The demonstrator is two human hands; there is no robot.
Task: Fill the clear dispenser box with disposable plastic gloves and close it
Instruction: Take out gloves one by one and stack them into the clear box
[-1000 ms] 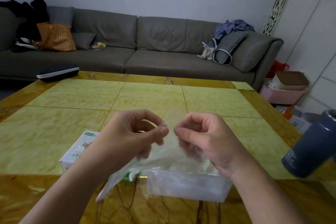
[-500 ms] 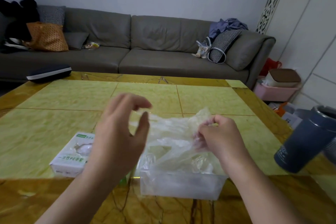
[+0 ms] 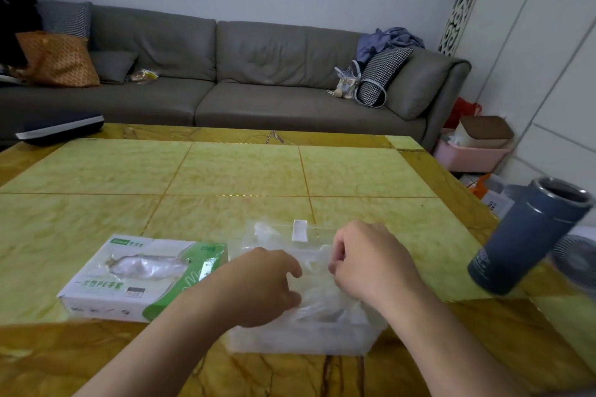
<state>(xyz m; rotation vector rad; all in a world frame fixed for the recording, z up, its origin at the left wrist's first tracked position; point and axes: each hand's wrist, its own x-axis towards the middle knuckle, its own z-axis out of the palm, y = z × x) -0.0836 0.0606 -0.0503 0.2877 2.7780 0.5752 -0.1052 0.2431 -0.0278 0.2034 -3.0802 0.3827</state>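
Observation:
The clear dispenser box point(image 3: 300, 337) stands open near the table's front edge, its lid point(image 3: 300, 232) tipped back behind it. Thin clear plastic gloves point(image 3: 317, 295) lie crumpled inside it. My left hand point(image 3: 258, 284) is down over the box's left side, fingers curled onto the gloves. My right hand point(image 3: 371, 263) is over the right side, its fingers curled and pinching the plastic. A white and green cardboard glove carton point(image 3: 142, 277) with a window in its top lies just left of the box.
A dark blue tumbler point(image 3: 529, 235) with no lid stands at the table's right edge, with a small fan point(image 3: 577, 259) beside it. A grey sofa point(image 3: 225, 74) runs along the wall beyond the yellow marble table point(image 3: 225, 177).
Both hands have dropped from above the box, where they held a glove spread between them, down into the box. The glove went in with them.

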